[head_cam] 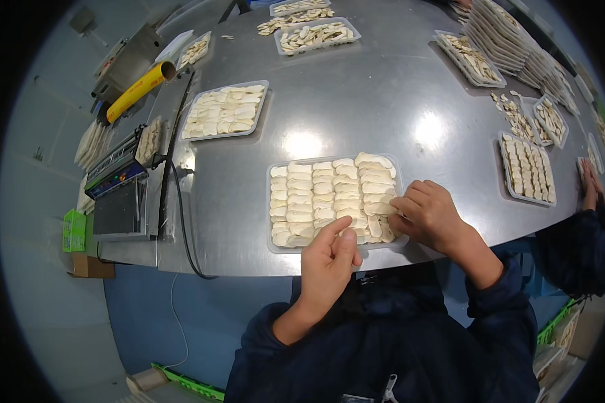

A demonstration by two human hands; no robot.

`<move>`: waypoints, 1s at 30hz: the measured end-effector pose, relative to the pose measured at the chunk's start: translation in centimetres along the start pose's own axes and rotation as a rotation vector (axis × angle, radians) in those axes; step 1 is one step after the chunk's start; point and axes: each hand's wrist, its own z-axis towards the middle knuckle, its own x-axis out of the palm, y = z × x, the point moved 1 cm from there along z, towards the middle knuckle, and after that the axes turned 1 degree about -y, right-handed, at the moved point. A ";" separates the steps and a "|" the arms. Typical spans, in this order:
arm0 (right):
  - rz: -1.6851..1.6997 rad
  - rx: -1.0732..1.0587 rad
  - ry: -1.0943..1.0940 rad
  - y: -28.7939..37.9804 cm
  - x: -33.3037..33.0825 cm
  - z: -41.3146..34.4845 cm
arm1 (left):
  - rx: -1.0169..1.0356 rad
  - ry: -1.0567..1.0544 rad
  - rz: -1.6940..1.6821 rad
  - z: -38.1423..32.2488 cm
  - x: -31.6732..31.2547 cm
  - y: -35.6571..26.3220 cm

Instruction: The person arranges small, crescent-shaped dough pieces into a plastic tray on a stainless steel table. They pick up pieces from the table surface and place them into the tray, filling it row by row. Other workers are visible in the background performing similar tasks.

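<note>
Before me on the steel table lies a clear plastic tray (270, 201) filled with pale slices, apparently mushroom, overlapped in neat columns. In its right column, my right hand (426, 216) pinches the right end of a pale slice (379, 208). Below that slice, a few slices (374, 227) lie at a different angle, running lengthwise. My left hand (330, 257) hovers over the tray's front edge, thumb and forefinger slightly apart, and no slice shows between them. It hides part of the front row.
Another filled tray (264, 108) lies at the left, near a wrapping machine (118, 176) with a black cable (177, 201). A yellow tube (138, 91) stands behind it. Trays of loose slices (317, 38) are at the back. Stacked trays (499, 40) and another person's hand (590, 184) are at the right.
</note>
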 end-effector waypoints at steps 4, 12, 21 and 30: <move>0.048 0.068 -0.002 -0.3 -0.3 0.4 | 0.052 0.014 0.037 -0.3 0.0 0.0; -0.024 0.566 -0.107 -4.3 -4.8 -5.4 | -0.212 0.378 0.045 -2.1 0.3 -0.5; 0.371 1.009 0.078 -4.2 -3.6 -5.2 | -0.184 0.428 0.096 -2.3 1.4 0.5; 0.631 0.421 -0.169 0.7 -3.6 -4.5 | -0.318 0.407 -0.235 -1.8 2.2 0.9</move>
